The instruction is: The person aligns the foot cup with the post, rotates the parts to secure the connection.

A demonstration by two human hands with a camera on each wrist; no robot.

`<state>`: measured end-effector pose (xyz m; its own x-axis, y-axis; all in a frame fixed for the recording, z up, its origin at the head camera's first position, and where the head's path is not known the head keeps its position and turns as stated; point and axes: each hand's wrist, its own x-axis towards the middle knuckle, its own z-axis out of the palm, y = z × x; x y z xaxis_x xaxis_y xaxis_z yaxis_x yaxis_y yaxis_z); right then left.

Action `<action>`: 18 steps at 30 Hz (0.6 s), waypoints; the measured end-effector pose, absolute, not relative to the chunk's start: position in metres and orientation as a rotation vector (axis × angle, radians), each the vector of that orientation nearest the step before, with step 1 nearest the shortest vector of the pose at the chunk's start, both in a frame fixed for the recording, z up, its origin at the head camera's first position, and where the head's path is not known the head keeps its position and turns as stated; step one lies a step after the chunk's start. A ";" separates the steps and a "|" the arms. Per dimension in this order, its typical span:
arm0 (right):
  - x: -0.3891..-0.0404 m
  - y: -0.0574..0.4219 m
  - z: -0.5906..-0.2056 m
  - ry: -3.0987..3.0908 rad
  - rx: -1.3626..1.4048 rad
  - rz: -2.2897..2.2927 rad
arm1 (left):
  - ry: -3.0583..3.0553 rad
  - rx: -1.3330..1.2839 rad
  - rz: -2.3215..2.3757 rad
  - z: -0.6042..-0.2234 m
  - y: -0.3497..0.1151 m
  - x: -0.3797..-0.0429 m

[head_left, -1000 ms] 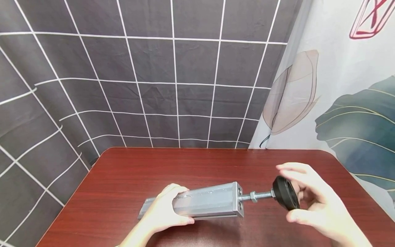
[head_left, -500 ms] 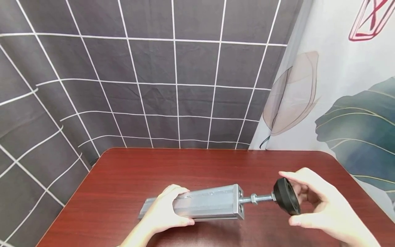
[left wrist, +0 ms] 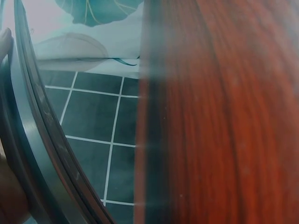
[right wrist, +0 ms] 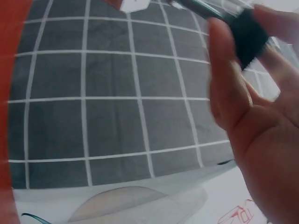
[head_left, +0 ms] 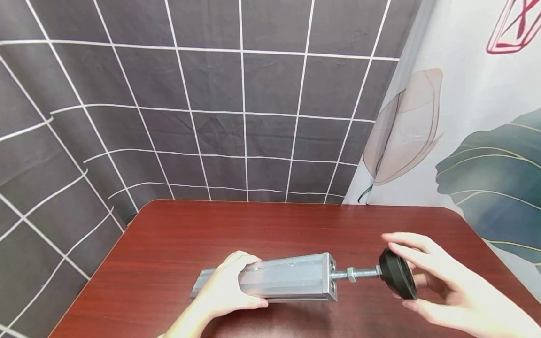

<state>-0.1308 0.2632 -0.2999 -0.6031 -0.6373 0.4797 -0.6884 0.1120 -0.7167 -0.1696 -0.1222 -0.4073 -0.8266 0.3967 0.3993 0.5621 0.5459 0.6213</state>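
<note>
In the head view my left hand [head_left: 230, 286] grips a silver metal profile [head_left: 287, 277], thumb on the near side and fingers over the far side. A square end plate [head_left: 330, 277] caps its right end. From that plate a threaded rod [head_left: 365, 272] with a hex nut [head_left: 351, 274] runs to a black levelling foot [head_left: 397, 273]. My right hand [head_left: 448, 286] holds the foot by its rim, fingertips at the top and thumb at the lower edge. The right wrist view shows the dark foot [right wrist: 250, 37] between thumb and fingers. The profile [left wrist: 42, 126] crosses the left wrist view's left side.
The red-brown wooden table [head_left: 253, 225] lies below both hands. Behind it hangs a dark grey curtain [head_left: 211, 131] with a white grid. On the right is a white curtain [head_left: 460, 103] with leaf prints.
The right hand's fingers have shifted around the foot's rim, spreading a little and then closing in on it. The left hand keeps its hold, and the profile stays nearly in place.
</note>
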 end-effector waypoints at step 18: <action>-0.142 0.240 -0.308 -1.898 1.258 1.563 | -2.554 -0.788 -1.133 -0.408 -0.119 -0.172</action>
<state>-0.1420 0.2395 -0.3076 -0.5283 -0.3941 0.7521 -0.8137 -0.0180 -0.5810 -0.1718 -0.1191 -0.4084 -0.8263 0.3789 0.4168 0.5633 0.5544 0.6127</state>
